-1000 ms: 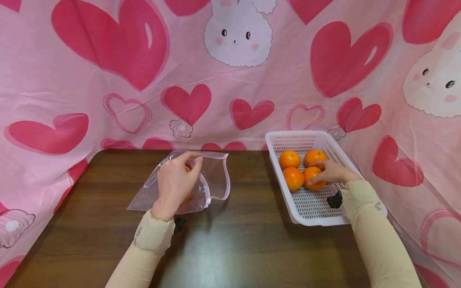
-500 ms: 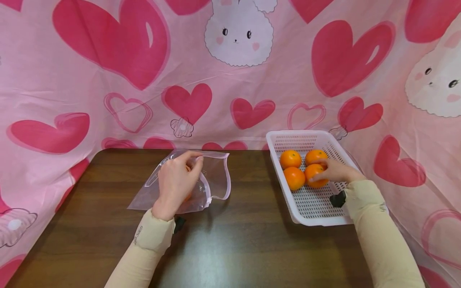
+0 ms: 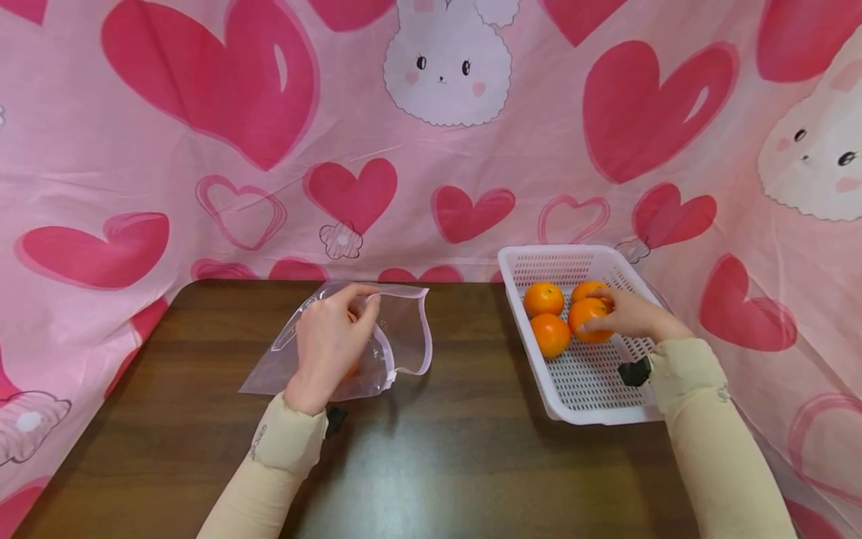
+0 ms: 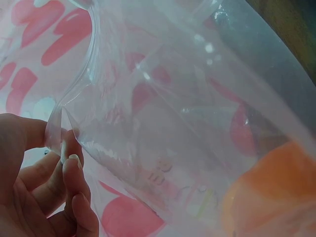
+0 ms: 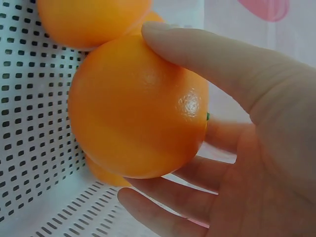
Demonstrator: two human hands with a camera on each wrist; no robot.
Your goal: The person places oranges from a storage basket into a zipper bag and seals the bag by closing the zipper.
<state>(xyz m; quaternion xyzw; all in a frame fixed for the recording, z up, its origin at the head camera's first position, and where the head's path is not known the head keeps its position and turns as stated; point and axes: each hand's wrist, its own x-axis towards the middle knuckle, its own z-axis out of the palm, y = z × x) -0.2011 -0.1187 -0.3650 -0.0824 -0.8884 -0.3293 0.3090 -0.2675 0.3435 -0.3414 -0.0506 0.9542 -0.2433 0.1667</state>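
Observation:
My left hand pinches the upper edge of a clear zip bag between thumb and fingers. The bag lies on the table with its pink-edged mouth held apart toward the right. Inside it is an orange, mostly hidden by my hand in the head view. My right hand grips another orange in the white basket, thumb on one side and fingers on the other. This fruit sits a little above its neighbours. Still in the basket are other oranges at the left and back.
The brown wooden table stretches between bag and basket. A pink cloth with hearts and rabbits hangs behind and along the sides. The basket's raised rim surrounds the oranges. A dark piece sits at the right wrist cuff.
My right hand has gripped the front right orange and raised it slightly, so it now covers more of the orange behind. The left hand and the bag have stayed in place.

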